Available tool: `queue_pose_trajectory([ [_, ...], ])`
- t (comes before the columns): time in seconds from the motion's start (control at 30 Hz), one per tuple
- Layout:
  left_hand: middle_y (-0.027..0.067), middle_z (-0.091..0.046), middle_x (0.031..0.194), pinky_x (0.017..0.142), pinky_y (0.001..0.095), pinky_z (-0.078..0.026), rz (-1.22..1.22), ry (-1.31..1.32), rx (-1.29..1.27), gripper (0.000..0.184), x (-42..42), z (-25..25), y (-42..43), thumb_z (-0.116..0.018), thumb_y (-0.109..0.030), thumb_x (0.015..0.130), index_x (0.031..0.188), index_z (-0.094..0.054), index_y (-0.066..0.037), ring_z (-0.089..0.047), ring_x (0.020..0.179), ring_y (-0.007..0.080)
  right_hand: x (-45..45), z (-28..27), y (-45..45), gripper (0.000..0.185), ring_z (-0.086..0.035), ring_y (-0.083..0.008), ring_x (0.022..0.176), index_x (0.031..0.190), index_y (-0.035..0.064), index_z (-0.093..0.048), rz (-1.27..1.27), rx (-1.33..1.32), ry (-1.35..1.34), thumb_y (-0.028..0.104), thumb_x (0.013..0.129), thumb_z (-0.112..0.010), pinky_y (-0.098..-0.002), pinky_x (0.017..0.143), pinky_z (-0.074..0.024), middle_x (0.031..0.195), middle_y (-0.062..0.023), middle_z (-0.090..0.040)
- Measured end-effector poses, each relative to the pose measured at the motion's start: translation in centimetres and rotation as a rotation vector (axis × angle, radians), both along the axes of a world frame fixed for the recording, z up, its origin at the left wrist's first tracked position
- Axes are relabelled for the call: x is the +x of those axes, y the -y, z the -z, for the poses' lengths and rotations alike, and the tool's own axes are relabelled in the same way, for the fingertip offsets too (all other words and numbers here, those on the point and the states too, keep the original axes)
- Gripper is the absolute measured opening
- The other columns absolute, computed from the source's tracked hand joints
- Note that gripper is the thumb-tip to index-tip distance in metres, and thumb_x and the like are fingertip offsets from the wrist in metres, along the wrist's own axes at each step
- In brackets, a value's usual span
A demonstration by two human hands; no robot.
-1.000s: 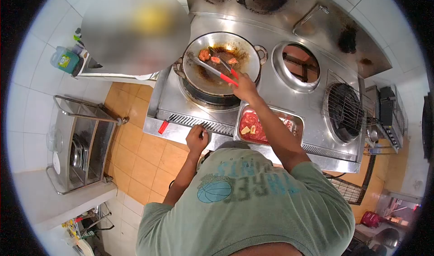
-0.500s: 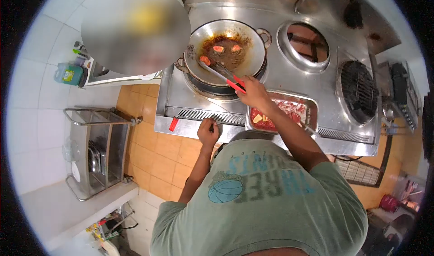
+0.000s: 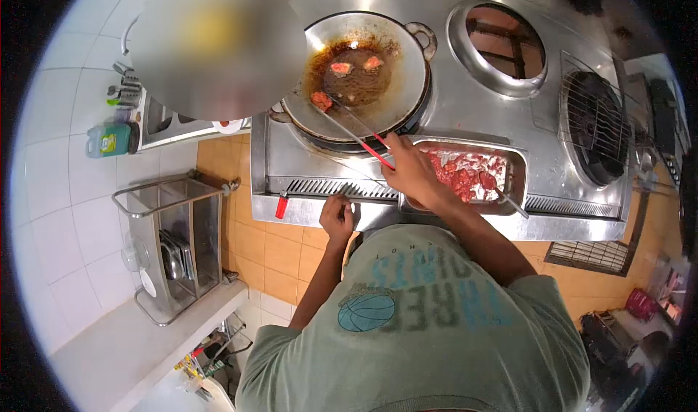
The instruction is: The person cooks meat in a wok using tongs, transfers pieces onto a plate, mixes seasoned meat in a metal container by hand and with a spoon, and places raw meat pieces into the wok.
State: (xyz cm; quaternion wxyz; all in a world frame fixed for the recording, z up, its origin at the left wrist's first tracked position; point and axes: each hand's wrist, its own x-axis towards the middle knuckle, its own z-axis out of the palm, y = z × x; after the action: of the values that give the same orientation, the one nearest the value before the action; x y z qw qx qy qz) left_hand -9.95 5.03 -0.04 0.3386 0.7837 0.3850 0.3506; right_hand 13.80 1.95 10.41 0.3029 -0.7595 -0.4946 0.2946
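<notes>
My right hand is closed around the red grips of a pair of metal tongs. The tongs reach into a large two-handled wok of browned, oily liquid. At their tips is a red coated piece of food, by the wok's near left wall; whether they pinch it firmly I cannot tell. Two more red pieces lie farther back in the liquid. Loosely curled, my left hand rests at the stove's front edge, its palm hidden, with nothing visible in it.
Beside my right forearm, a metal tray holds red coated pieces and a utensil handle. A red lighter-like object lies on the stove edge. An open burner ring and a wire grate are to the right. A metal trolley stands left.
The view has shifted slightly, showing the wok higher and more of the tray. The tongs' arms look wider apart around the near piece. My left hand stays at the stove edge.
</notes>
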Motion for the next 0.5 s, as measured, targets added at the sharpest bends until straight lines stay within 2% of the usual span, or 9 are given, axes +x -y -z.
queue_pose_trajectory([
  [0.27,0.0143,-0.062,0.079,0.068,0.0345,-0.048,0.023,-0.059,-0.037,0.006,-0.7,0.6,-0.2,-0.055,-0.007,0.075,0.073,-0.057,-0.001,-0.06,0.074,0.0303,0.7,-1.0,-0.8,0.037,-0.061,-0.0431,0.088,0.109,0.0034,-0.043,-0.04,-0.082,-0.114,0.011,0.079,-0.064,-0.0489,0.07,-0.0486,0.094,-0.023,-0.062],
  [0.37,0.0142,-0.062,0.079,0.067,0.0346,-0.048,0.03,-0.072,-0.021,0.011,-0.6,0.9,-0.2,-0.056,-0.012,0.077,0.073,-0.057,-0.001,-0.06,0.073,0.0301,1.6,-1.4,-1.0,0.036,-0.061,-0.0425,0.086,0.108,0.0022,-0.045,0.002,-0.098,-0.342,0.013,0.08,-0.066,-0.0454,0.072,-0.0491,0.089,-0.0226,-0.062],
  [0.5,0.0136,-0.062,0.079,0.067,0.0346,-0.048,0.02,-0.059,0.0,0.016,-0.4,0.5,-0.2,-0.057,-0.016,0.08,0.073,-0.058,-0.002,-0.06,0.072,0.0298,2.6,1.5,-0.1,0.033,-0.063,-0.0293,0.083,0.106,0.0027,-0.048,0.046,0.035,-0.447,0.015,0.082,-0.068,-0.0382,0.072,-0.0485,0.085,-0.0138,-0.061],
])
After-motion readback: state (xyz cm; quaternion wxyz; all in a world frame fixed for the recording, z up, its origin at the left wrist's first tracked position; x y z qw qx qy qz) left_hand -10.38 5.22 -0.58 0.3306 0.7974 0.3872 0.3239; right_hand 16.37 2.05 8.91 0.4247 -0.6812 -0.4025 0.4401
